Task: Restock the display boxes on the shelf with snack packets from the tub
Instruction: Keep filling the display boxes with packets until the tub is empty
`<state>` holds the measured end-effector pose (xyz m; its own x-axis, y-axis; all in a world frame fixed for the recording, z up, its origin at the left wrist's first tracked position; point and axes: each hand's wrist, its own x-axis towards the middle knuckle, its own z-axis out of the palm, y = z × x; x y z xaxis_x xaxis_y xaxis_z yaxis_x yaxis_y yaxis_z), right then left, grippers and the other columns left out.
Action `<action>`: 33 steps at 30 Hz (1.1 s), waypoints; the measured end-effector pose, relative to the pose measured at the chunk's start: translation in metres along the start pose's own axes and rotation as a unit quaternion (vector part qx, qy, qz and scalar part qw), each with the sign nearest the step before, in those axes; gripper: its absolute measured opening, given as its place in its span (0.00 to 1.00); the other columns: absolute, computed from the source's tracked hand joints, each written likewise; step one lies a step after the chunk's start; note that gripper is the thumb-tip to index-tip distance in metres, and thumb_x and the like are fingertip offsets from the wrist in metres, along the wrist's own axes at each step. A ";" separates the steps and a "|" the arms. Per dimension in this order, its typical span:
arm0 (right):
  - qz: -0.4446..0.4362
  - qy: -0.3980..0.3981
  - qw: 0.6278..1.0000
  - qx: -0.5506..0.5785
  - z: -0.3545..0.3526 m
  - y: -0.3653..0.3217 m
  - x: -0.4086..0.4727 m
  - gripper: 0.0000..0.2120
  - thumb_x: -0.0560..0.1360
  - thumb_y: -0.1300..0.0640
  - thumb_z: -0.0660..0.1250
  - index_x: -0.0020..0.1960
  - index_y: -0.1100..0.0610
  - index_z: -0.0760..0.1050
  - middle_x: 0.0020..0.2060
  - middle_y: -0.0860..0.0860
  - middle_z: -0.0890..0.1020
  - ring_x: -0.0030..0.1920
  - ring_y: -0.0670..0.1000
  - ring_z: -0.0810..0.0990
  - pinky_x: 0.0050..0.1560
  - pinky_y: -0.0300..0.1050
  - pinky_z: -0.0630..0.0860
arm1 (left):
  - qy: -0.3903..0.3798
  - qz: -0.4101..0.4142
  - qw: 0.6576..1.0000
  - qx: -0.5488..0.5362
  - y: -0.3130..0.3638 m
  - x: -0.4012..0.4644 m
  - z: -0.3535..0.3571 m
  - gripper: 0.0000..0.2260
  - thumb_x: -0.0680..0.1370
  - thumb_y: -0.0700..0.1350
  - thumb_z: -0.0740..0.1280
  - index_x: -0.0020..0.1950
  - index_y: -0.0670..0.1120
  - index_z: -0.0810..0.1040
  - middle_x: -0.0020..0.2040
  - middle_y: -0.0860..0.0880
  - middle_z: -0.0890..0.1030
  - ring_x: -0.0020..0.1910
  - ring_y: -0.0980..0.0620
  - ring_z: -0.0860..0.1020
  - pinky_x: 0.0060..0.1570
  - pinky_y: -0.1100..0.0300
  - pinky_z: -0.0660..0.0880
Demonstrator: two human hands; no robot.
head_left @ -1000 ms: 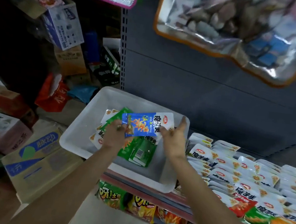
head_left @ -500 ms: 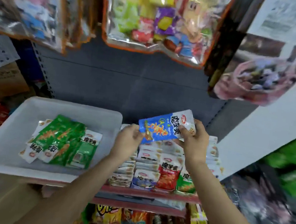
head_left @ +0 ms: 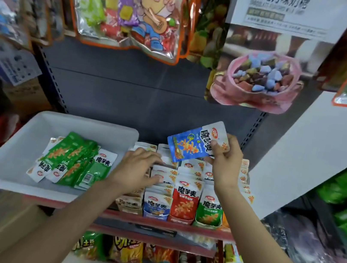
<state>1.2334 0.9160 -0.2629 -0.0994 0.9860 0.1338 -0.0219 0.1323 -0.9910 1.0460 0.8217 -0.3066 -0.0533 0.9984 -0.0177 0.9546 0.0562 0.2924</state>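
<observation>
**Blue packet held above the blue row, waiting for its slot**

Blue foil is pinched in the right hand [head_left: 225, 161]: thumb on the printed face, fingers curled behind the packet's white top corner. From that grip the blue snack packet [head_left: 197, 144] runs out to the left and slightly down, its long axis tilted, its lower corner hanging just above the back of the display boxes [head_left: 183, 191]. It touches nothing but the hand.

Below and to the left of the grip sits the row it matches, judging by the blue-fronted packet [head_left: 155, 207] at the front of the leftmost visible box. The left hand [head_left: 140, 168] lies on that row, fingers fairly straight and spread across the packet tops, grasping nothing; it seems to be pressing or parting them, though whether a gap has opened under the fingers cannot be told.

So the coming move likely turns on one relation: the slot lies down and left of the held packet, near the left hand's fingertips, and the packet would need to swing upright, its long axis vertical, to slide in. The right hand is the one carrying; the left is nearer the slot.

Further left, beside the boxes on the shelf [head_left: 154, 221], the white tub [head_left: 18, 153] holds a fan of green packets [head_left: 69, 160], so restocking is far from finished.
</observation>
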 end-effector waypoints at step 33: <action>-0.101 -0.295 0.820 -0.480 0.056 0.033 0.001 0.17 0.78 0.64 0.60 0.66 0.58 0.74 0.63 0.55 0.75 0.62 0.54 0.74 0.61 0.38 0.67 | 0.017 0.013 0.992 -0.128 -0.025 -0.039 -0.006 0.21 0.76 0.50 0.68 0.68 0.53 0.69 0.65 0.55 0.71 0.64 0.57 0.67 0.63 0.59 0.64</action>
<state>1.1769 0.9161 -0.2947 -0.6612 0.7502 -0.0032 0.6669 0.5859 -0.4604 1.0223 0.7818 -0.3073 -0.0440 0.9987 0.0241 0.8504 0.0247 0.5255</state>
